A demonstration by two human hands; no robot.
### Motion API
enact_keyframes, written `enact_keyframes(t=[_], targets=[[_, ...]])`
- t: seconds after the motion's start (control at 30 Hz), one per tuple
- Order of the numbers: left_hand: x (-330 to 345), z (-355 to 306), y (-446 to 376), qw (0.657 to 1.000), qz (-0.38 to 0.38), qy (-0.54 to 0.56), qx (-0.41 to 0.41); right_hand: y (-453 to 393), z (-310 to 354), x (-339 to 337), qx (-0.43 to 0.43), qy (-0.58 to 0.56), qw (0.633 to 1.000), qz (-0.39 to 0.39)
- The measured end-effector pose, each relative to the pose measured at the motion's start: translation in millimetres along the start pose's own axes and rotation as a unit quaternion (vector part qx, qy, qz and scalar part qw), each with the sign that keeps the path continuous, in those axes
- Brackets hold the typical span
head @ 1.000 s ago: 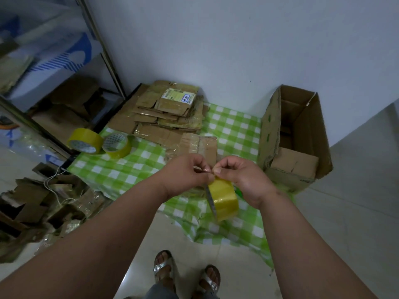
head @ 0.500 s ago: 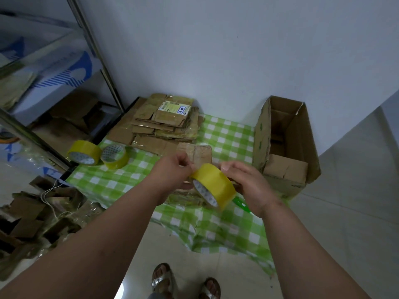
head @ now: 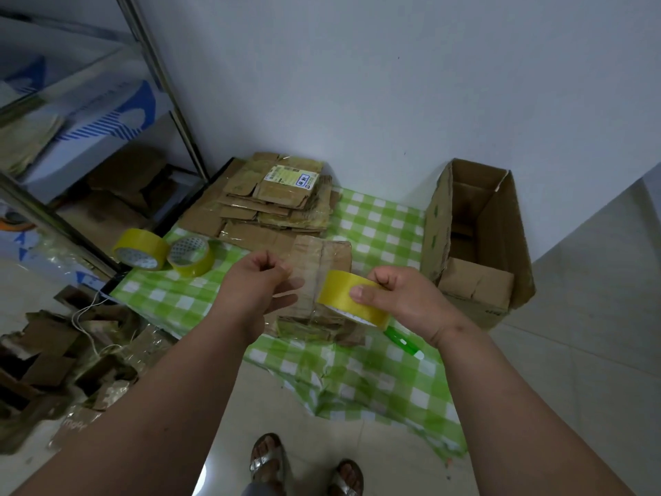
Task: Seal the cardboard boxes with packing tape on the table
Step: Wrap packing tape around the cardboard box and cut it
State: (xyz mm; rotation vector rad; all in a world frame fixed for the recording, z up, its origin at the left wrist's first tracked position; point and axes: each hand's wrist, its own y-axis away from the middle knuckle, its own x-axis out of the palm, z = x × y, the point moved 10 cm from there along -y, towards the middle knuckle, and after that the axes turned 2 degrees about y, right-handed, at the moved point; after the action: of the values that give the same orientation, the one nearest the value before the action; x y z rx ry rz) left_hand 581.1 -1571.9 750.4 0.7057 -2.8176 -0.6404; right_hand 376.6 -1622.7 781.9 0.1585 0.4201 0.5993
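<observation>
Step in hand: drawing a length of clear tape off the yellow roll of packing tape (head: 352, 297), judged from the two hands held apart with a faint film between them.
Right hand (head: 404, 298): its grip is closed on the roll, thumb pressed on the outer yellow band, fingers wrapped behind the far edge.
Left hand (head: 255, 284): fingers curled into a pinch, apparently holding the free tape end; the end itself is too faint to make out for sure.
Where the roll is: in the air above the small brown cardboard box (head: 322, 277), which sits on the green-and-white checked cloth of the worktop (head: 379, 227).
Roll's heading: its core axis tilts down and toward the person, so the white-lined opening faces down and forward; the band's width runs up-left to down-right.
Box's long axis: seems to run away from the person, with a taped seam along the same line.
Next move calls for: lowering the free end onto the box top, lining the strip with the seam, pressing it flat, then tearing it off.
Other things: two more yellow tape rolls (head: 141, 248) lie on the cloth at left, a stack of flattened brown cartons (head: 272, 202) behind, and a tall open brown carton (head: 475, 223) at right.
</observation>
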Motion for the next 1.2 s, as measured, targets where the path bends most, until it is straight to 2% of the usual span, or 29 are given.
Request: enact_keyframes(t=[0.17, 0.33, 0.5, 0.67, 0.73, 0.83, 0.97, 1.2], targets=[[-9.4, 0.4, 6.8, 0.999, -0.040, -0.006, 0.030, -5.0, 2.3, -4.7, -0.004, -0.003, 1.000, -0.006], [-14.3, 7.4, 10.7, 0.997, -0.068, 0.017, 0.029, -8.5, 3.8, -4.0, 0.022, -0.025, 0.999, 0.034], [-32.9, 3.9, 7.7, 0.995, -0.091, 0.036, 0.034, -10.8, -12.4, -17.0, 0.033, 0.100, 0.994, 0.015], [-47.4, 16.3, 6.1, 0.991, -0.118, 0.066, 0.012, -4.2, -17.4, -28.1, 0.036, -0.005, 0.999, 0.005], [-51.9, 23.5, 6.3, 0.991, -0.120, 0.061, 0.006, -3.6, -21.2, -29.5, 0.040, -0.006, 0.999, 0.012], [-53.3, 36.7, 7.3, 0.990, -0.130, 0.052, -0.002, -7.6, -30.2, -27.3, 0.051, 0.052, 0.997, 0.010], [-58.7, 53.1, 5.8, 0.987, -0.147, 0.056, -0.022, -14.0, -46.4, -27.6, 0.063, 0.215, 0.975, -0.007], [-67.6, 63.2, -2.0, 0.986, -0.151, 0.040, -0.051, -19.0, -61.8, -23.7, 0.107, 0.266, 0.957, -0.027]])
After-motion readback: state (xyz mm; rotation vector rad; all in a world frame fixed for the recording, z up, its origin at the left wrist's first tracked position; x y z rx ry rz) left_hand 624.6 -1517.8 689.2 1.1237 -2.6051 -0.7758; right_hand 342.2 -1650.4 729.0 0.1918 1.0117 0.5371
